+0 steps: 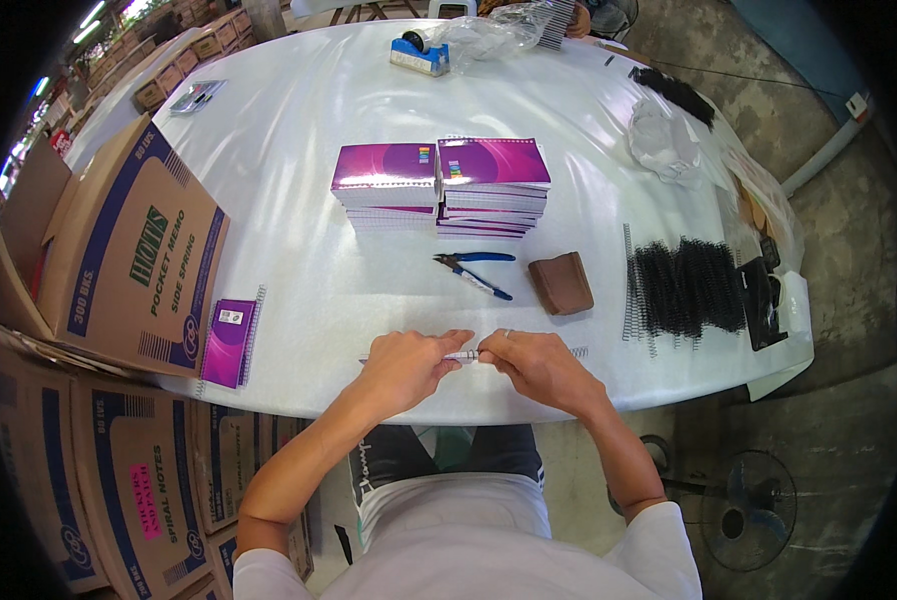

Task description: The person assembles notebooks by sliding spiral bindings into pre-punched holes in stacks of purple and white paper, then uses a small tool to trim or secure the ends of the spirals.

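Near the table's front edge, my left hand (407, 370) grips a small notebook (462, 356), seen nearly edge-on and mostly covered by the fingers. Close beside it, my right hand (541, 366) is closed on a black spiral wire (580, 352) at the notebook's edge; the coil's free end sticks out to the right. How far the wire runs through the holes is hidden. Beyond my hands lie blue-handled cutting pliers (474, 272) with their jaws apart, and a brown block (561, 283). Two stacks of purple-covered notebooks (385, 170) stand farther back.
A pile of black spiral wires (684, 290) lies at right. Bound purple notebooks (231, 343) rest beside a large cardboard box (134, 250) at left. A blue tape dispenser (420, 57) and clear plastic (499, 35) are at the far edge. A fan (749, 510) stands below right.
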{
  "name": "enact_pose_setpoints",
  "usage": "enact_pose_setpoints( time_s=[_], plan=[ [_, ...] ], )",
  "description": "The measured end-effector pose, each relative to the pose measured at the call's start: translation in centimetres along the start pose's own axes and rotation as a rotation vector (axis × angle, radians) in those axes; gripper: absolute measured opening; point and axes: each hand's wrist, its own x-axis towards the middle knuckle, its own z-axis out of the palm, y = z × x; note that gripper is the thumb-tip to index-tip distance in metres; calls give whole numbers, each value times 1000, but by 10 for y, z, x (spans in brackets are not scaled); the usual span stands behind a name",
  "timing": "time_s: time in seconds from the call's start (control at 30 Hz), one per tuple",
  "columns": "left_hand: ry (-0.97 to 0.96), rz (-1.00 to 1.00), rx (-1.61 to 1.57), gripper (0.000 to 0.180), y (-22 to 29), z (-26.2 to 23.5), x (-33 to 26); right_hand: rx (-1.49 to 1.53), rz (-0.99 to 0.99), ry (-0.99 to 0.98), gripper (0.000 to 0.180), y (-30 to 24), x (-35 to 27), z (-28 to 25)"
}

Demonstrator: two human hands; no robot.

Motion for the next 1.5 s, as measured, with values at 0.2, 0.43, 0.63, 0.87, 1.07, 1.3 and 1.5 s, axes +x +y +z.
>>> enact_pose_setpoints(
  time_s=[0.2, 0.43, 0.63, 0.87, 1.07, 1.3, 1.5],
  plan=[
    [-96, 9, 13, 42, 5, -7, -1, -36, -22, 104, 15, -4, -6, 6],
    [-78, 60, 26, 45, 8, -1, -6, 153, 71, -79, 20, -6, -6, 4],
    [-202, 139, 20, 49, 4, -2, -7, -108, 18, 106, 37, 96, -2, -43],
    [220, 215, 243, 69, -20, 10, -20, -39, 234, -163, 57, 110, 17, -90],
    [46, -27, 131, 78, -20, -6, -19, 525, 61, -550, 60, 55, 42, -35],
    [154, 41, 158, 71, -30, 0, -12, 457, 12, -408, 62, 65, 48, -24],
    [50, -21, 164, 57, -30, -2, -7, 671, -146, -288, 47, 71, 45, -29]
  ],
)
